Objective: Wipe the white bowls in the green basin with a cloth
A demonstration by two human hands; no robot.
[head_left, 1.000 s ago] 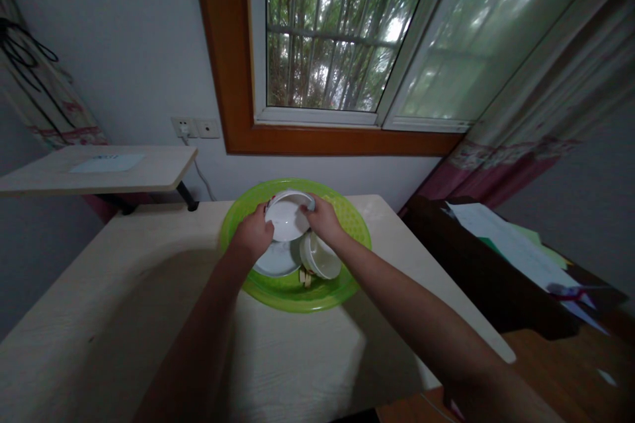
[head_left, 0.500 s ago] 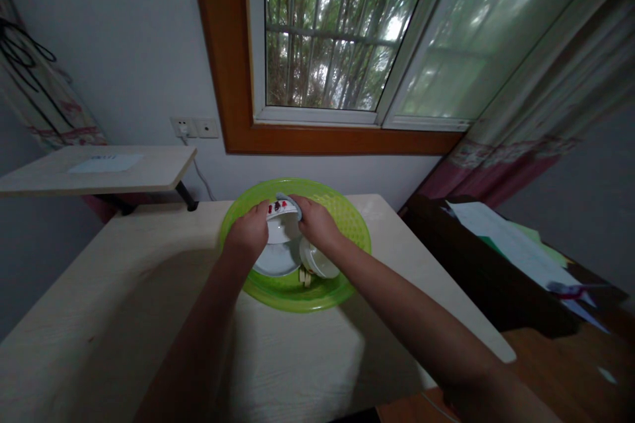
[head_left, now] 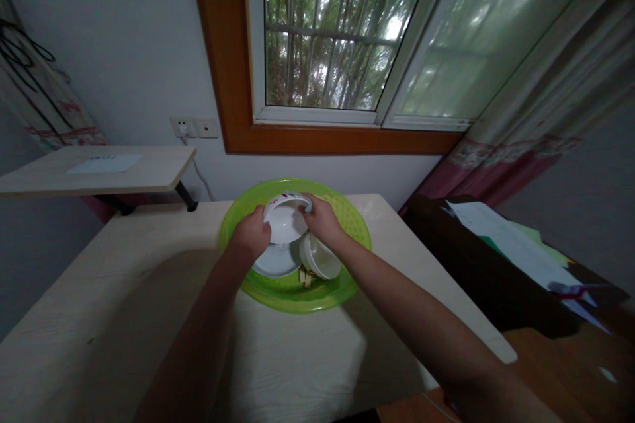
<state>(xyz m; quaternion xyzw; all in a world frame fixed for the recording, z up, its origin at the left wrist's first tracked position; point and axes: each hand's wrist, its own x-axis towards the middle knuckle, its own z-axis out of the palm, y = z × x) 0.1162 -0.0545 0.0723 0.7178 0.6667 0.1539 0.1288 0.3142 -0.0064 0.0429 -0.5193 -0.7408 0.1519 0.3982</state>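
Note:
My left hand is closed on the left rim of a white bowl with a red and dark pattern on its outside. The bowl is tilted so that its inside faces me. At its right rim, my right hand pinches a small grey cloth-like piece against the edge. Under the bowl lies a white plate in a green plastic basin. A second white bowl leans on its side to the right of the plate. Pale stick-like ends show beside it.
The basin stands on a light wooden table against the wall. A raised shelf with a paper label is at the left. Beyond the table's right edge, papers lie on a dark surface. A window is ahead.
The bowl has tipped, so more of its inside faces me. My right hand has moved slightly right along the rim with the grey piece.

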